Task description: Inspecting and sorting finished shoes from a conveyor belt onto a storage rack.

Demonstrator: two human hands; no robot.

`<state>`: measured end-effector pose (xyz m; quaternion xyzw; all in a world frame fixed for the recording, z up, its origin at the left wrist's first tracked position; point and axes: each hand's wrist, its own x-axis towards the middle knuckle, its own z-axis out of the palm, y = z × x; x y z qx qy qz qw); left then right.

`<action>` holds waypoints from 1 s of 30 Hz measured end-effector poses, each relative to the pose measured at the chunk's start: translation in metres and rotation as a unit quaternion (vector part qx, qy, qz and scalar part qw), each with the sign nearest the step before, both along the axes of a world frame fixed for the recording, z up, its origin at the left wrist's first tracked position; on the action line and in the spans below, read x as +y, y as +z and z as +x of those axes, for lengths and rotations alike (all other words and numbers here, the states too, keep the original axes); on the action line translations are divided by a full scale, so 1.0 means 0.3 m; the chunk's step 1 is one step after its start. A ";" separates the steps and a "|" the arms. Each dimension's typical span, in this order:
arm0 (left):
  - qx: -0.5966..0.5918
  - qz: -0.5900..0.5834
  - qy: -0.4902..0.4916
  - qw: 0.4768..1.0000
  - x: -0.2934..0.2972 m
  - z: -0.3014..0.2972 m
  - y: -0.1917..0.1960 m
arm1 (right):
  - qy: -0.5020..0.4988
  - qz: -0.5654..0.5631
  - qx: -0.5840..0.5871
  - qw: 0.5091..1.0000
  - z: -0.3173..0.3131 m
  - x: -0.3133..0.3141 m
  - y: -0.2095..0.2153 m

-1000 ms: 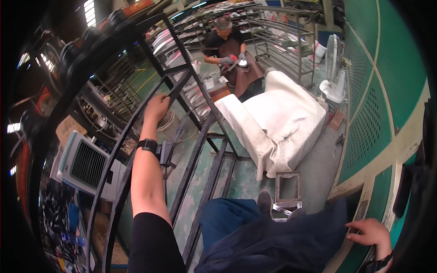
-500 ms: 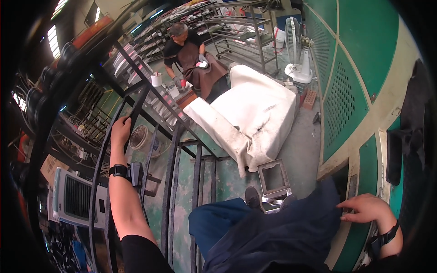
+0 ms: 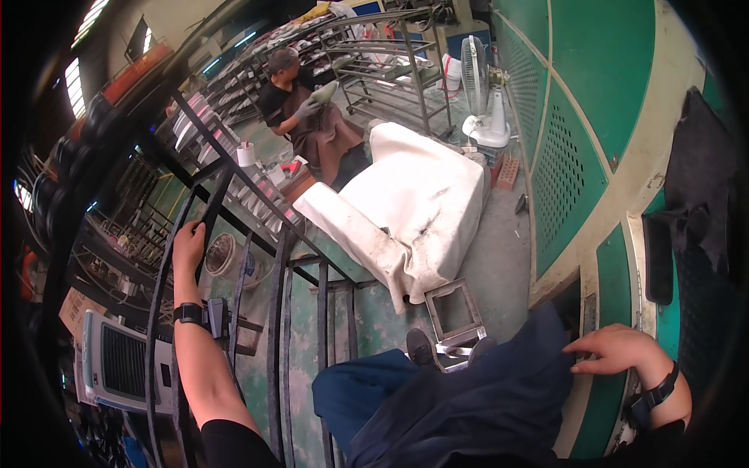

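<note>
My left hand (image 3: 188,245) is closed round a dark bar of the black metal rack (image 3: 277,335) at the left, that arm stretched forward with a watch-like device on the wrist. At the right, my right hand (image 3: 616,349) hangs low beside the dark blue apron (image 3: 499,386) over my lap. Its fingers are loosely apart, the tips close to the apron's edge; whether they touch it I cannot tell. A strap with a small black device circles this wrist as well.
Ahead lies a large white-draped block (image 3: 421,195), with a small metal-framed stool (image 3: 454,308) before it. A co-worker (image 3: 308,117) sits beyond, holding a shoe-shaped piece (image 3: 324,92). A white fan (image 3: 485,93) and green machine panels (image 3: 577,171) line the right. A bucket (image 3: 222,253) stands behind the rack.
My view has turned a little to the right, so the scene shifts left. The co-worker has raised a shoe-shaped piece and set the red item down. My hands keep about the same pose.
</note>
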<state>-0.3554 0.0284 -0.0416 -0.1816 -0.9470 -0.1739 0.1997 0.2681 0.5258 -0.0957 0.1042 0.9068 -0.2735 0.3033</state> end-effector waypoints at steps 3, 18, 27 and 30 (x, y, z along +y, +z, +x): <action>0.000 -0.008 0.007 1.000 0.011 0.004 0.000 | 0.001 0.003 -0.002 1.000 0.000 -0.001 0.005; -0.016 -0.019 0.017 1.000 0.000 -0.005 0.002 | 0.000 0.004 -0.008 1.000 0.003 0.001 0.002; 0.000 -0.011 0.001 1.000 -0.001 -0.003 0.000 | -0.005 0.001 -0.016 1.000 -0.001 0.001 0.007; 0.000 -0.011 -0.001 1.000 -0.003 -0.006 -0.002 | 0.003 0.005 -0.011 1.000 0.000 0.002 0.001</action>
